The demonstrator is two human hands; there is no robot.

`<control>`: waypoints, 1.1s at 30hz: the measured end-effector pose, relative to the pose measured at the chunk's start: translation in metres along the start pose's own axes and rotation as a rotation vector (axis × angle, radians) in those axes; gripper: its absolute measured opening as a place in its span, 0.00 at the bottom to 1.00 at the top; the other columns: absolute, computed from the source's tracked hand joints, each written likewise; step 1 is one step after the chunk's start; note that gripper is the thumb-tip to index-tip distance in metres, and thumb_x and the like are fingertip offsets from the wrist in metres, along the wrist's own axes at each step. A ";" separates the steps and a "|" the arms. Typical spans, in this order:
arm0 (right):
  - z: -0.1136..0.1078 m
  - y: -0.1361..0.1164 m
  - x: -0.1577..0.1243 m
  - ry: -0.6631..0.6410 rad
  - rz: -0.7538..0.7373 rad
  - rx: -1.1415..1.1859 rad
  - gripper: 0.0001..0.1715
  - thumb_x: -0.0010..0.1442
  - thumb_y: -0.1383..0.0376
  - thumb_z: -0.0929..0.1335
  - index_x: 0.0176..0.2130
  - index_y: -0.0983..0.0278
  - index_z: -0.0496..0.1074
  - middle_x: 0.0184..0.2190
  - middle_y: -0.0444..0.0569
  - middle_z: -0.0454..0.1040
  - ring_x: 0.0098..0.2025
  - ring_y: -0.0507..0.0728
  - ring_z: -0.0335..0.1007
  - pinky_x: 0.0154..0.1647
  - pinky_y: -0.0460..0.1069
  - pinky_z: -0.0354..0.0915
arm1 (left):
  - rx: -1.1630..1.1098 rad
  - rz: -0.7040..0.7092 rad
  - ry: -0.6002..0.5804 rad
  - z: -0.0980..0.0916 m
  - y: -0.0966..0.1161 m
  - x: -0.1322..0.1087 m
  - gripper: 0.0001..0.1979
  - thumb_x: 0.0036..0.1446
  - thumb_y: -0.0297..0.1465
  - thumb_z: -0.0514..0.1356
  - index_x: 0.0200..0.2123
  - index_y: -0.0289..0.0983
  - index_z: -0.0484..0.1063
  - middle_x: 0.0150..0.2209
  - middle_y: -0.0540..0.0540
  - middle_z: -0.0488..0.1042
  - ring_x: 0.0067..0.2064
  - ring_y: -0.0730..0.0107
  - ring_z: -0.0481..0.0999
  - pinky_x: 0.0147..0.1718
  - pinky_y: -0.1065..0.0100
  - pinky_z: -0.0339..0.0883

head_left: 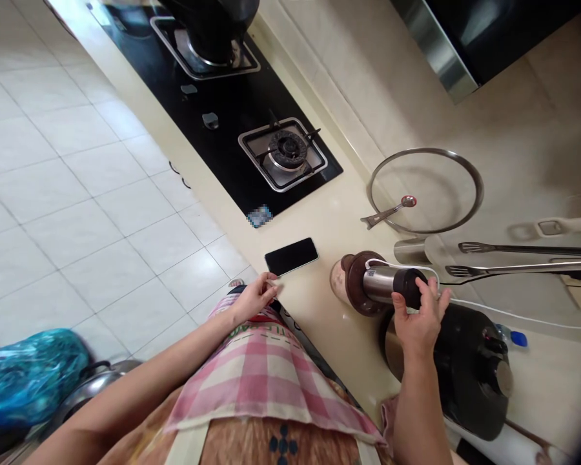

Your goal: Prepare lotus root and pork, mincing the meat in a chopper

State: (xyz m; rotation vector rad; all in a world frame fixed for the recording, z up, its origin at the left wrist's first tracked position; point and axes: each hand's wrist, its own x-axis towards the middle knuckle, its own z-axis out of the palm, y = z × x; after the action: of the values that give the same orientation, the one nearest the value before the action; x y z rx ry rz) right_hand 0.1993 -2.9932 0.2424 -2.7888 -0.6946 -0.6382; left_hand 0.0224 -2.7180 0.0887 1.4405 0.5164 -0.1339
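Observation:
My right hand (420, 316) is wrapped round the black top of a steel hand blender (385, 284), which stands in a brown-lidded cup (351, 281) on the cream counter (329, 226). A white cord (513, 313) runs from the blender off to the right. My left hand (256, 298) rests at the counter's front edge, fingers curled against the edge, just below a black phone (291, 256) lying face up. Nothing I can name shows in the left hand.
A black gas hob (232, 110) with a burner (285, 150) and a dark pot (213, 26) lies at the left. A glass lid (425, 190) leans on the wall. Spatulas (513, 258) hang at right. A black pressure cooker (465, 368) sits under my right hand. I wear a pink checked apron (266, 374).

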 end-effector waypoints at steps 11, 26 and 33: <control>0.002 0.001 0.000 0.014 -0.006 0.019 0.41 0.55 0.41 0.62 0.52 0.71 0.67 0.58 0.68 0.62 0.64 0.75 0.45 0.58 0.72 0.50 | -0.021 -0.008 0.023 -0.004 0.007 -0.007 0.18 0.55 0.43 0.55 0.44 0.38 0.62 0.21 0.56 0.64 0.22 0.74 0.64 0.23 0.71 0.58; 0.003 -0.001 -0.001 0.019 0.014 0.012 0.41 0.55 0.40 0.62 0.52 0.70 0.67 0.57 0.68 0.62 0.63 0.74 0.48 0.57 0.72 0.49 | -0.025 -0.003 0.016 -0.011 0.006 -0.010 0.19 0.54 0.44 0.55 0.44 0.38 0.62 0.20 0.56 0.64 0.22 0.73 0.65 0.23 0.70 0.59; 0.002 -0.003 0.000 0.030 -0.015 0.009 0.43 0.55 0.40 0.61 0.51 0.73 0.67 0.56 0.70 0.63 0.63 0.73 0.49 0.59 0.71 0.48 | -0.032 0.002 0.019 -0.013 0.007 -0.012 0.20 0.54 0.45 0.54 0.44 0.37 0.62 0.20 0.56 0.65 0.22 0.73 0.65 0.23 0.70 0.58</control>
State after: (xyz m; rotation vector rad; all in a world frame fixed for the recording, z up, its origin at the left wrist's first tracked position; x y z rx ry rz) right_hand 0.1989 -2.9903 0.2408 -2.7625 -0.7118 -0.6764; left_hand 0.0114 -2.7070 0.0990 1.4125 0.5302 -0.1104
